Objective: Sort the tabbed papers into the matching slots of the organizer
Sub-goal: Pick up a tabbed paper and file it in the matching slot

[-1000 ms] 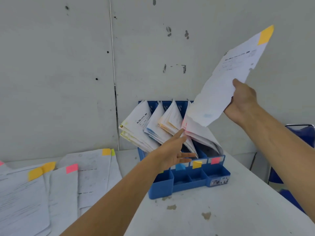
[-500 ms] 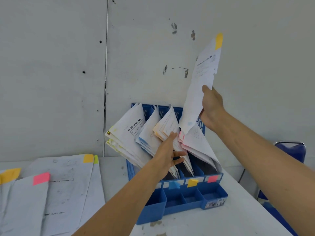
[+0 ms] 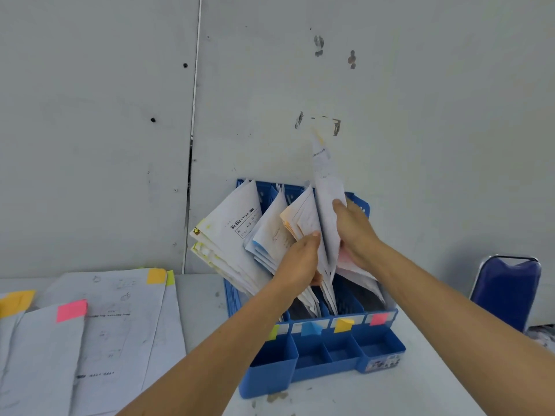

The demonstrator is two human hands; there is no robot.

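Note:
A blue organizer (image 3: 318, 367) stands on the white table against the wall. Its front edge carries green, blue, yellow and pink tabs. Bundles of papers lean in its slots. My right hand (image 3: 354, 232) grips a yellow-tabbed sheet (image 3: 327, 199), held edge-on and upright, its lower end down in the slot behind the yellow tab (image 3: 343, 324). My left hand (image 3: 298, 262) presses the orange-edged bundle (image 3: 300, 223) to the left, holding that slot apart. Loose tabbed papers (image 3: 90, 331) lie flat on the table to the left.
A grey wall rises directly behind the organizer. A blue chair (image 3: 507, 289) stands off the table's right side. The loose sheets at the left bear orange, yellow-green and pink tabs, with bare table (image 3: 201, 307) between them and the organizer.
My right hand has swung the yellow-tabbed sheet from high on the right down into the organizer, turning it edge-on. My left hand rose to push the bundles aside. The view moved closer.

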